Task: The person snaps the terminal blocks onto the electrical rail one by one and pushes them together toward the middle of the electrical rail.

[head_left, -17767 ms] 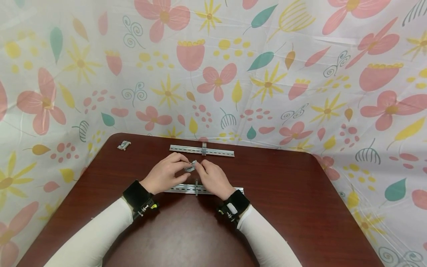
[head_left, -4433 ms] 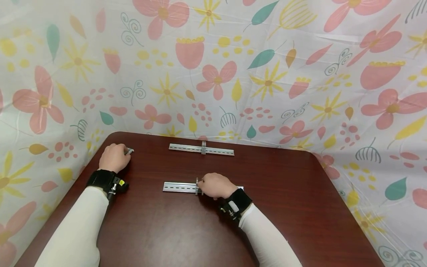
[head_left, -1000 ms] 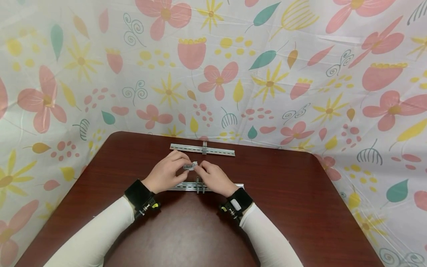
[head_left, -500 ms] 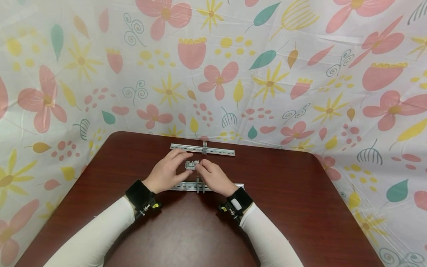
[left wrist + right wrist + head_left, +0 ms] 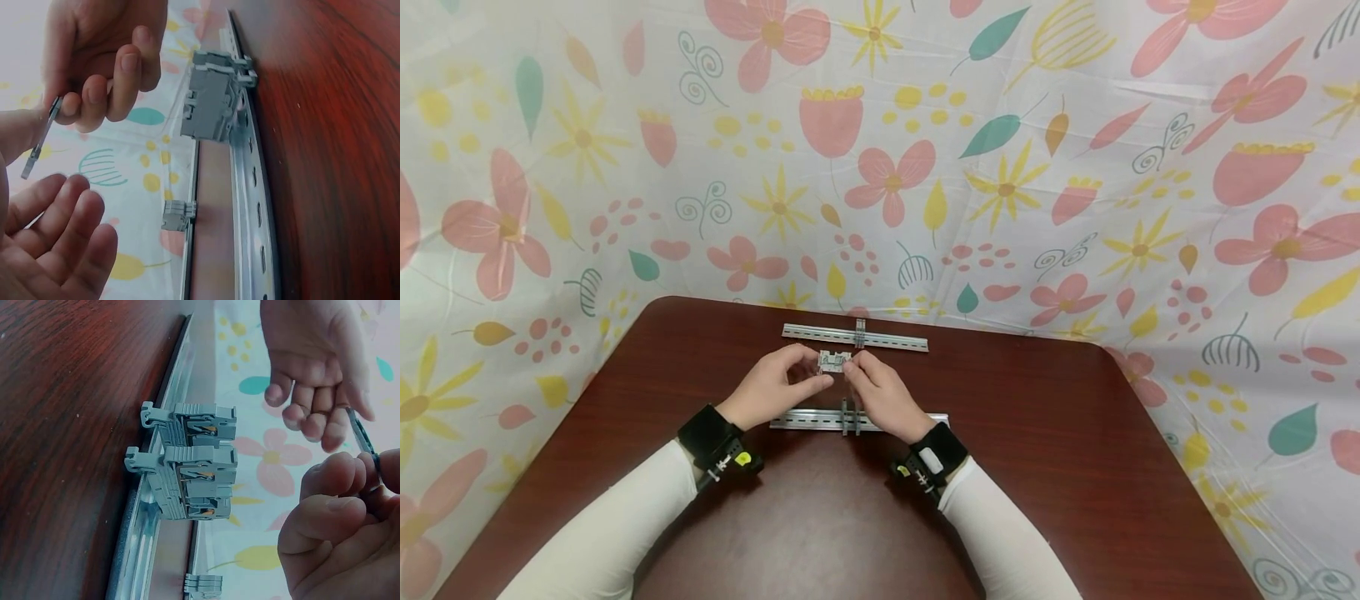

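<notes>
A thin grey rail-mount terminal block is held up between the hands, its broad side facing the head camera. My right hand pinches its right end between thumb and fingers. My left hand is around the left end with thumb and fingers spread; in the left wrist view these left fingers stand apart from the block's free end. Below the hands lies a slotted metal mounting rail, partly covered by the right hand. Two grey terminal blocks sit on it side by side with a gap.
Farther back lies a second slotted rail with several terminal blocks packed together at its middle. Both rails are on a dark red-brown table. A floral cloth hangs behind the table's far edge.
Since 17.8 s ago a second block has appeared on the near rail, and the loose one at the far left corner was picked up. Just now the held block rises and turns broadside; the left fingers spread.
</notes>
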Demonstrator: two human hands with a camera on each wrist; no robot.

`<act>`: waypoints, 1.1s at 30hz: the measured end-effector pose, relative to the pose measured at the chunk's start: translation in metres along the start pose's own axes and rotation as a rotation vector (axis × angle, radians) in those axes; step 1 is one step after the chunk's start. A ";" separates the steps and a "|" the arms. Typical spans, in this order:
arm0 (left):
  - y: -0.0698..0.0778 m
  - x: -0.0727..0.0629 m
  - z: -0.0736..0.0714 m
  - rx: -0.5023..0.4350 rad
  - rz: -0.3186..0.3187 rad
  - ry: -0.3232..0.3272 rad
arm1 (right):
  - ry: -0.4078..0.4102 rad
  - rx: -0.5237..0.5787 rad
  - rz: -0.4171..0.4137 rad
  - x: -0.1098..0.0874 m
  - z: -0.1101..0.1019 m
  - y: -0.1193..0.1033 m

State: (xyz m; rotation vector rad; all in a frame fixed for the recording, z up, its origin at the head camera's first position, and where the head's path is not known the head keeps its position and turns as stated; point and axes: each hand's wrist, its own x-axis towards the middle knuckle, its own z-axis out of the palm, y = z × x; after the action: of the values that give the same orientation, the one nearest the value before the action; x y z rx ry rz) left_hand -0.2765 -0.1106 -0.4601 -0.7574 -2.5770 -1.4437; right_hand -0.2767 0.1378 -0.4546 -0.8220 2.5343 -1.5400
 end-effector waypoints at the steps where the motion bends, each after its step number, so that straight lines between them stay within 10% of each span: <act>1: 0.000 0.000 0.000 -0.009 -0.007 -0.008 | 0.004 0.001 -0.004 0.000 0.000 0.000; 21: 0.002 0.001 0.002 -0.098 0.047 0.026 | 0.020 0.005 -0.012 0.001 0.000 0.000; 33: 0.000 -0.001 0.003 0.017 0.107 0.067 | 0.031 -0.027 0.047 0.001 -0.001 0.002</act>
State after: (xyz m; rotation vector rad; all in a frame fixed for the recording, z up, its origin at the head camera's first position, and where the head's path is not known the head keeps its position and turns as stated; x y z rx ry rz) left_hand -0.2750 -0.1084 -0.4617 -0.8166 -2.4555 -1.3905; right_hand -0.2787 0.1391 -0.4555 -0.7419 2.5824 -1.5202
